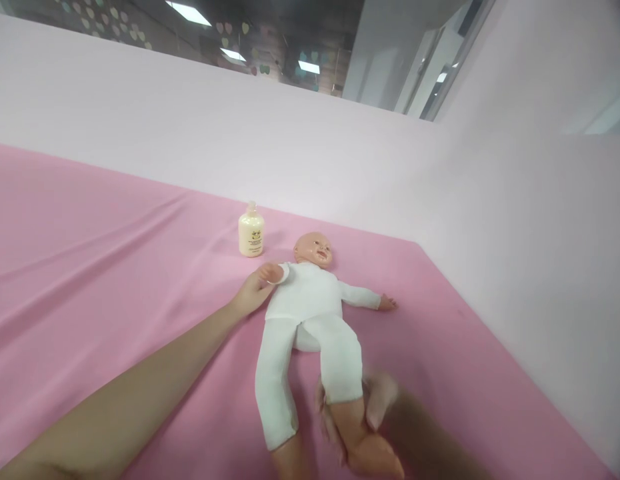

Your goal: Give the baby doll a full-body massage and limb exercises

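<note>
A baby doll with a white cloth body lies face up, its head away from me and turned to the right. My left hand is closed on the doll's forearm at the left, near its small bare hand and white cuff. Around the lower leg at the right curls my right hand, thumb on one side and fingers coming from beneath on the other; it is slightly blurred. The doll's other arm stretches out to the right.
A cream-coloured bottle with a dark printed label stands upright left of the doll's head. Pink cloth with some folds covers the surface. A white wall rises behind and at the right, below dark glass with reflected ceiling lights.
</note>
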Demonstrator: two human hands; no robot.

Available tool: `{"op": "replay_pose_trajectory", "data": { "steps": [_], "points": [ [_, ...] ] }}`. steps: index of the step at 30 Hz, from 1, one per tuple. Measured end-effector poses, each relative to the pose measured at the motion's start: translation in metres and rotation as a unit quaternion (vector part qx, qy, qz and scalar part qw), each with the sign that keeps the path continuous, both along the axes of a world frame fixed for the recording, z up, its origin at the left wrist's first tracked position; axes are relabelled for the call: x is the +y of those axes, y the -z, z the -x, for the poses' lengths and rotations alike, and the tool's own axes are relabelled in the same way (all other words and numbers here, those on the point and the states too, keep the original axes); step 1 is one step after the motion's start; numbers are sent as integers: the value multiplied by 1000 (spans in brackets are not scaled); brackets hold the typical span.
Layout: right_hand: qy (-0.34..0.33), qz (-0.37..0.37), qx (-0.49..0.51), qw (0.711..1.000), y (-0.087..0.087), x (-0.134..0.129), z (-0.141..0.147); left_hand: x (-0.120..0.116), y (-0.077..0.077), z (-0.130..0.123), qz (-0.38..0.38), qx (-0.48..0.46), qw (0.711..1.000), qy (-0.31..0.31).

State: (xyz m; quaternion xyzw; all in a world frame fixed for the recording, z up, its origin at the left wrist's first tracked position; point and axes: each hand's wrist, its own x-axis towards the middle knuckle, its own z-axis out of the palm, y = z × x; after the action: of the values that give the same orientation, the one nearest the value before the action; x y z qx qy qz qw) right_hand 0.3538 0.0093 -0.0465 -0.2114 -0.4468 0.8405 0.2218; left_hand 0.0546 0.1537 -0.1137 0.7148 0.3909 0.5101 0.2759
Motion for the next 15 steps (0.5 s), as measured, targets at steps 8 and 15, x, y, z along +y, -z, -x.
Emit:
{"op": "replay_pose_trajectory", "data": {
  "steps": [8,15],
  "points": [
    [209,86,73,972,21,17,10,-7,-8,0,-123,178,976,24],
    [257,149,50,954,24,23,9,-4,-7,2,-131,198,971,31]
  ]
}}
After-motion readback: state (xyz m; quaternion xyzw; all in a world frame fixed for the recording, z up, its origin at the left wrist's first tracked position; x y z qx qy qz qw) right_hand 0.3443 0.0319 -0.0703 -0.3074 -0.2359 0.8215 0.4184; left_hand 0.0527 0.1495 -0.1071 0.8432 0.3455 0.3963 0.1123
